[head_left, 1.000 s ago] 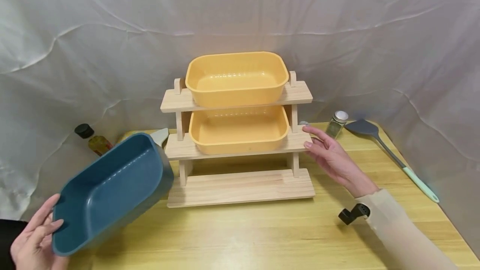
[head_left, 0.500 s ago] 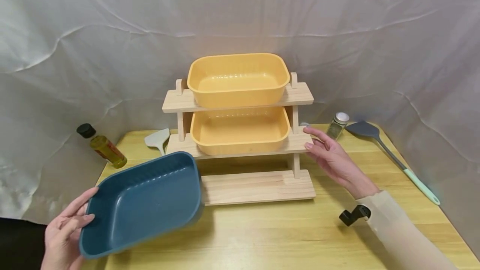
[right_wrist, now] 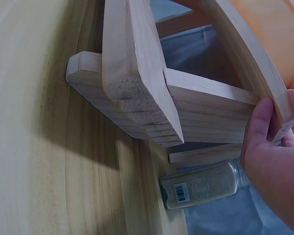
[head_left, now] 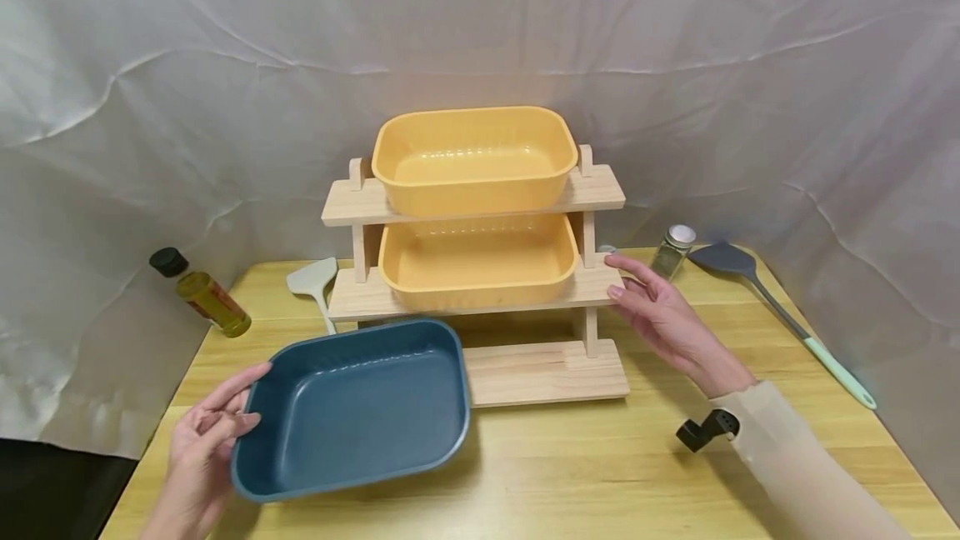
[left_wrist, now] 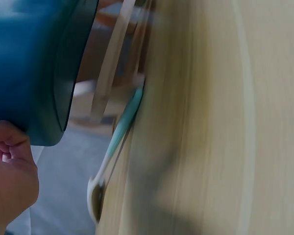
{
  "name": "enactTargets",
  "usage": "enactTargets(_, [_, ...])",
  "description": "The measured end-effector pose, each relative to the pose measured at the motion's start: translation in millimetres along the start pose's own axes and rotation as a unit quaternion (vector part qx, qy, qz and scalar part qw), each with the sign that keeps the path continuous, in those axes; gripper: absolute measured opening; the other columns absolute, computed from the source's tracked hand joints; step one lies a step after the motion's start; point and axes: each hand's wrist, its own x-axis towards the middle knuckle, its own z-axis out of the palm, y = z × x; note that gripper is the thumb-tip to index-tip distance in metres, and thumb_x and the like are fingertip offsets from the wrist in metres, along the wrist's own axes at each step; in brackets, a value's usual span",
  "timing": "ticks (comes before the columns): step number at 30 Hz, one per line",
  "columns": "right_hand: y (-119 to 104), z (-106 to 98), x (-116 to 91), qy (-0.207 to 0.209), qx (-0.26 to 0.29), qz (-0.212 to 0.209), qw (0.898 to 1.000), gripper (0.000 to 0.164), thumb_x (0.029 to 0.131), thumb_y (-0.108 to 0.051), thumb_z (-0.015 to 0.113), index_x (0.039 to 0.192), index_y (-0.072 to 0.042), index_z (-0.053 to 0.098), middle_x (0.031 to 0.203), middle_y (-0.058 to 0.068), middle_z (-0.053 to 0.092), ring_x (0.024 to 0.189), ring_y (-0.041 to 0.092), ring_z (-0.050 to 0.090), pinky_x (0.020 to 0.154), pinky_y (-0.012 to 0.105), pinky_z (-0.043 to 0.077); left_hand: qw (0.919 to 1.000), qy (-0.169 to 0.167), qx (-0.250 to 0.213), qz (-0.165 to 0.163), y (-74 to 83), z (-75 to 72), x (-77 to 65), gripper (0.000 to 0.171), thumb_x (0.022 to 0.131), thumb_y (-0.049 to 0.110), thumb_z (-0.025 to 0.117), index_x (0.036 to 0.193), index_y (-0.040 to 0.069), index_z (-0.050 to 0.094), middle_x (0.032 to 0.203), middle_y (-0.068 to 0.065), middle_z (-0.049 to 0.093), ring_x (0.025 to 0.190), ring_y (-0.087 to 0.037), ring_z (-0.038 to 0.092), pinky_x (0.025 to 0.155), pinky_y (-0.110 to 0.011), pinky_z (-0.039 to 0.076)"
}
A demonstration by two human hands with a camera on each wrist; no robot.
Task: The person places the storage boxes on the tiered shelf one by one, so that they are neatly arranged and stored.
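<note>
My left hand (head_left: 197, 444) holds a dark blue plastic basin (head_left: 367, 415) by its left short side, thumb at the rim. Raised and slightly tilted, the basin overlaps the left part of a wooden rack's bottom shelf (head_left: 551, 373) in the head view. With my right hand (head_left: 667, 323) I pinch the right end of the rack's middle shelf (right_wrist: 257, 58). One yellow basin (head_left: 480, 198) sits on the top shelf, another yellow basin (head_left: 480, 269) on the middle one. The left wrist view catches the blue basin's outer wall (left_wrist: 19, 73) above the table.
A small oil bottle (head_left: 210, 300) and a pale spatula (head_left: 312, 277) lie left of the rack. On the right are a glass spice jar (head_left: 671, 252) and a grey turner (head_left: 780, 302) with a mint handle. Grey cloth (head_left: 480, 23) hangs behind the wooden table (head_left: 555, 473).
My left hand has carried the blue basin rightward from the far left to the front of the bottom shelf, levelling it on the way. The right hand has stayed on the middle shelf's end.
</note>
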Motion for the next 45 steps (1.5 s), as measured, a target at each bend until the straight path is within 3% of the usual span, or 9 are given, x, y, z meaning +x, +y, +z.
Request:
enactTargets(12, [-0.7, 1.6, -1.3, 0.005, -0.017, 0.003, 1.0, 0.044, 0.11, 0.008, 0.057, 0.15, -0.01, 0.058, 0.125, 0.007, 0.065, 0.108, 0.014, 0.067, 0.096, 0.026, 0.056, 0.9998, -0.007, 0.015, 0.01, -22.6, 55.2, 19.6, 0.058, 0.093, -0.026, 0.041, 0.14, -0.006, 0.068, 0.105, -0.006, 0.076, 0.087, -0.009, 0.067, 0.07, -0.022, 0.058])
enactTargets(16, [-1.0, 2.1, -0.8, 0.004, -0.021, 0.003, 1.0, 0.045, 0.11, 0.008, 0.057, 0.151, -0.01, 0.056, 0.127, 0.007, 0.065, 0.11, 0.014, 0.067, 0.098, 0.027, 0.056, 0.9996, 0.002, 0.023, 0.018, -28.3, 71.3, 24.4, 0.056, 0.091, -0.027, 0.046, 0.138, -0.008, 0.069, 0.089, 0.001, 0.067, 0.08, -0.006, 0.058, 0.064, -0.017, 0.049])
enactTargets(19, [-1.3, 2.3, -0.3, 0.003, -0.02, 0.002, 1.0, 0.045, 0.11, 0.008, 0.056, 0.151, -0.01, 0.057, 0.128, 0.007, 0.066, 0.11, 0.014, 0.067, 0.099, 0.028, 0.055, 0.9993, 0.009, 0.029, 0.023, -33.2, 82.9, 28.5, 0.055, 0.089, -0.027, 0.048, 0.137, -0.008, 0.069, 0.079, 0.004, 0.05, 0.075, -0.006, 0.047, 0.057, -0.021, 0.032])
enactTargets(21, [-1.7, 2.3, 0.0, 0.002, -0.017, 0.002, 1.0, 0.044, 0.11, 0.008, 0.056, 0.15, -0.01, 0.057, 0.128, 0.007, 0.066, 0.111, 0.014, 0.068, 0.099, 0.028, 0.055, 0.9993, 0.007, 0.028, 0.023, -37.0, 89.6, 31.5, 0.055, 0.088, -0.027, 0.049, 0.136, -0.009, 0.07, 0.077, 0.005, 0.044, 0.074, -0.006, 0.044, 0.058, -0.023, 0.029])
enactTargets(26, [-2.6, 2.8, 0.3, 0.004, -0.019, 0.007, 1.0, 0.043, 0.11, 0.007, 0.057, 0.149, -0.011, 0.058, 0.128, 0.007, 0.066, 0.11, 0.014, 0.068, 0.097, 0.027, 0.056, 0.9996, -0.003, 0.014, 0.024, -46.8, 102.4, 35.9, 0.055, 0.088, -0.027, 0.05, 0.137, -0.01, 0.068, 0.078, 0.004, 0.05, 0.07, -0.006, 0.046, 0.053, -0.022, 0.028])
enactTargets(32, [-2.9, 3.0, -0.2, 0.012, -0.019, 0.012, 1.0, 0.042, 0.11, 0.006, 0.058, 0.148, -0.012, 0.059, 0.128, 0.007, 0.065, 0.109, 0.014, 0.068, 0.097, 0.027, 0.056, 0.9995, -0.002, 0.005, 0.032, -55.9, 113.1, 37.2, 0.052, 0.089, -0.026, 0.051, 0.137, -0.012, 0.067, 0.076, 0.003, 0.049, 0.062, -0.014, 0.032, 0.05, -0.033, 0.013])
enactTargets(40, [-2.9, 2.8, -0.8, 0.012, -0.02, 0.012, 1.0, 0.043, 0.11, 0.006, 0.058, 0.149, -0.012, 0.058, 0.128, 0.007, 0.066, 0.109, 0.014, 0.068, 0.097, 0.027, 0.056, 0.9996, 0.006, 0.019, 0.022, -65.5, 120.7, 39.2, 0.051, 0.089, -0.024, 0.054, 0.135, -0.009, 0.069, 0.076, 0.004, 0.051, 0.055, -0.015, 0.029, 0.047, -0.037, 0.013])
enactTargets(45, [-2.8, 2.8, -1.8, 0.013, -0.022, 0.014, 1.0, 0.043, 0.11, 0.006, 0.058, 0.15, -0.012, 0.058, 0.127, 0.006, 0.066, 0.109, 0.014, 0.068, 0.1, 0.029, 0.055, 0.9993, 0.019, 0.029, 0.015, -69.1, 124.1, 41.3, 0.049, 0.09, -0.023, 0.056, 0.135, -0.008, 0.07, 0.078, 0.004, 0.052, 0.057, -0.008, 0.038, 0.045, -0.031, 0.019])
